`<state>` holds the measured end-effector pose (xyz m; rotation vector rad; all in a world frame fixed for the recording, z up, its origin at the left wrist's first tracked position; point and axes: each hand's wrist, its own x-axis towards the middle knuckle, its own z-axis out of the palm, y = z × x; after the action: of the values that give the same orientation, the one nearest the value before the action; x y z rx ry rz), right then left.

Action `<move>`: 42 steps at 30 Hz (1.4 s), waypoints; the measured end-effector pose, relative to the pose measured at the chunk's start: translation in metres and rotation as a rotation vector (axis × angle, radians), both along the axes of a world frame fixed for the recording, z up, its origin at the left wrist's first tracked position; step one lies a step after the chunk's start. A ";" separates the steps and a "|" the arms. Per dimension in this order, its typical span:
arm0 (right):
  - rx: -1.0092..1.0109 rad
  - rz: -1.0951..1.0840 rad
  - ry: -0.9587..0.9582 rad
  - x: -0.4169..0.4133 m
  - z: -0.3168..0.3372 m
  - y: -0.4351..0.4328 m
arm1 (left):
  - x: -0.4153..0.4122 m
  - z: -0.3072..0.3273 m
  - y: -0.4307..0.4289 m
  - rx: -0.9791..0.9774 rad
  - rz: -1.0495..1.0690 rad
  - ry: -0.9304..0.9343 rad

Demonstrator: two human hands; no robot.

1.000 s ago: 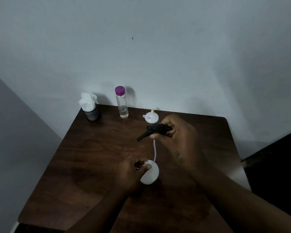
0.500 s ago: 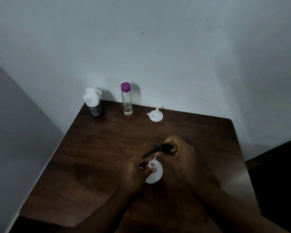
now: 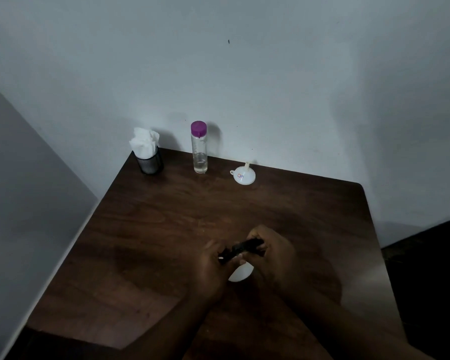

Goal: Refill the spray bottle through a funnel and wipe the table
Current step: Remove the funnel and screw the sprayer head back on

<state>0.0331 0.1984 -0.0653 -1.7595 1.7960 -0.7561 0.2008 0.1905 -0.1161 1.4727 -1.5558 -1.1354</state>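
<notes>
My left grip (image 3: 213, 266) curls round the bottle (image 3: 240, 274) on the counter (image 3: 153, 229). My right grip (image 3: 276, 253) pinches the sprayer (image 3: 246, 246), seemingly at the bottle's neck, between both hands.

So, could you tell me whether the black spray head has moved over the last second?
Yes. The spray head has come down, away from the funnel, to the white bottle; its tube no longer shows.

A dark wooden table (image 3: 166, 216) stands against a pale wall (image 3: 270, 74) (dim light); a grey wall (image 3: 24, 190) flanks its left.
</notes>
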 end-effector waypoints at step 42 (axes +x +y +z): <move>0.207 -0.085 -0.170 0.000 -0.037 0.005 | -0.008 0.041 -0.006 0.071 -0.081 0.338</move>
<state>0.0335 0.2032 -0.1020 -1.4500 1.7747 -0.7027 0.1929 0.1842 -0.0756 1.1955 -1.3601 -1.4178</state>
